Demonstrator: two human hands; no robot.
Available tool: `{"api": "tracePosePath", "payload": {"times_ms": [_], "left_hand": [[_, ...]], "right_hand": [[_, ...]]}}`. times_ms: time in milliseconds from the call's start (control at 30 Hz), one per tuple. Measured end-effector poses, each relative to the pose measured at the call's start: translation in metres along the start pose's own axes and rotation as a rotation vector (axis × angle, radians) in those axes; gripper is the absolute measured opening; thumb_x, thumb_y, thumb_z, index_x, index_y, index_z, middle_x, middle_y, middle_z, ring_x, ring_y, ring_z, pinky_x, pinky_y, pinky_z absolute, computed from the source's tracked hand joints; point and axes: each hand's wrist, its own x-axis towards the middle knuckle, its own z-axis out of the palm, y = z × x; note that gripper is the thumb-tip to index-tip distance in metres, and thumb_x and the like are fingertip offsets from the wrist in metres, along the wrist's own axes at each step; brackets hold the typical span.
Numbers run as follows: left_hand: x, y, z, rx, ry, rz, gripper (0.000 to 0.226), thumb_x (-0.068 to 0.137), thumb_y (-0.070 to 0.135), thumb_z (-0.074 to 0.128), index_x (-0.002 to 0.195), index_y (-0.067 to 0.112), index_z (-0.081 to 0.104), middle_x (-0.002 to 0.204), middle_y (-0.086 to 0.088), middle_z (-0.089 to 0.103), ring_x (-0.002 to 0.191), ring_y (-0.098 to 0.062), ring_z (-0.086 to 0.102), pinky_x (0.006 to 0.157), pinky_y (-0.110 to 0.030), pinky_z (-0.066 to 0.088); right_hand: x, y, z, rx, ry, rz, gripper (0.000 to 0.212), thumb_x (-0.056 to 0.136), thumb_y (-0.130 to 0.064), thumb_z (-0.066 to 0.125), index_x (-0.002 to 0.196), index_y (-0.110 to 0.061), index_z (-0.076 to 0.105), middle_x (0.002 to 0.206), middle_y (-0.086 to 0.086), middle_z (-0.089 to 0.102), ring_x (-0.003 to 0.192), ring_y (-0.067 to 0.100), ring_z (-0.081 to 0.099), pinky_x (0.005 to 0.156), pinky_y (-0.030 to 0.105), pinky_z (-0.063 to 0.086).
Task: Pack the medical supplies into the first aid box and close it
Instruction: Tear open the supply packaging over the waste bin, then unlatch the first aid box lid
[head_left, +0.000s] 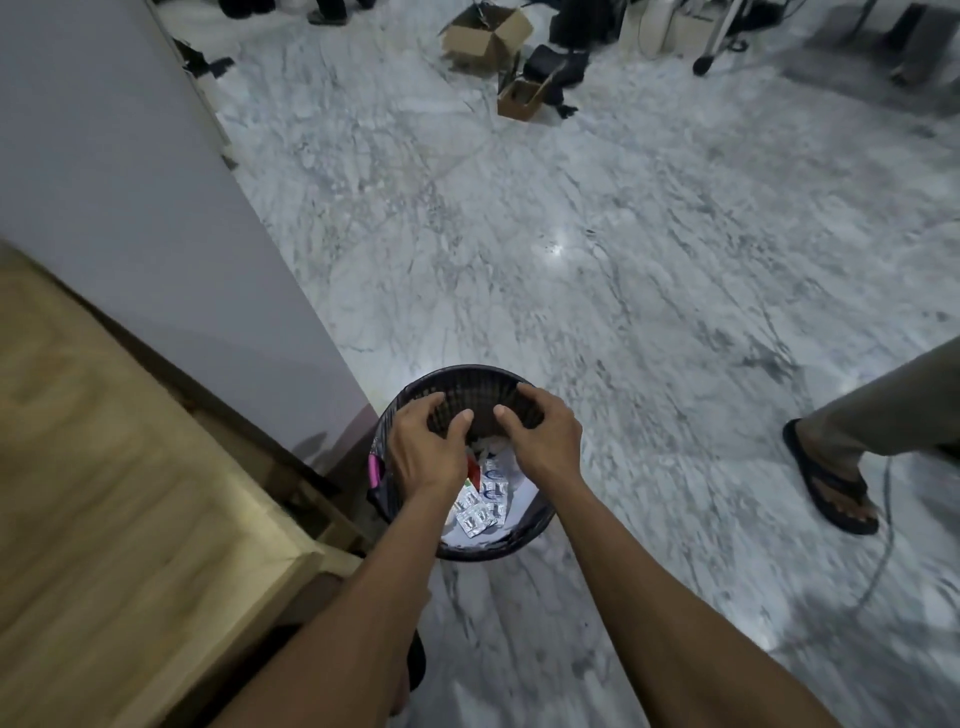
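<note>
A black mesh basket (462, 382) stands on the marble floor at the bottom centre. Inside it lie several silver blister packs (480, 512), white paper and a red-and-green packet (472, 474). Both my hands hover over the basket's mouth with fingers loosely curled and nothing in them: my left hand (427, 447) over its left side, my right hand (540, 436) over its right side. No first aid box is in view.
A wooden table (104, 467) runs along the left, beside a grey-white wall (130, 208). A person's sandalled foot (831, 483) stands at the right. Cardboard boxes (488, 36) and dark gear sit far back on the marble floor (623, 260).
</note>
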Motion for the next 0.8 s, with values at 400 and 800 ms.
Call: {"api": "tracePosePath", "payload": {"times_ms": [400,800], "left_hand": [[-0.058,0.130,-0.119,-0.217,0.053,0.194,0.046,0.088,0.049,0.064,0.125,0.023,0.062,0.124,0.005,0.064,0.111,-0.011,0.059,0.095,-0.030,0.047],[-0.153,0.103,-0.344,-0.287,0.350,0.330,0.028,0.089,0.049,0.062,0.099,0.024,0.072,0.092,0.012,0.072,0.086,0.000,0.064,0.077,-0.023,0.051]], "right_hand": [[-0.064,-0.164,-0.068,0.261,-0.072,-0.168,0.037,0.095,-0.046,0.054,0.121,-0.022,0.065,0.116,-0.009,0.067,0.111,0.011,0.061,0.099,0.033,0.048],[-0.232,-0.294,-0.023,0.445,-0.494,-0.310,0.047,0.098,-0.054,0.039,0.113,-0.021,0.068,0.105,-0.001,0.072,0.098,0.016,0.067,0.084,0.041,0.050]]}}
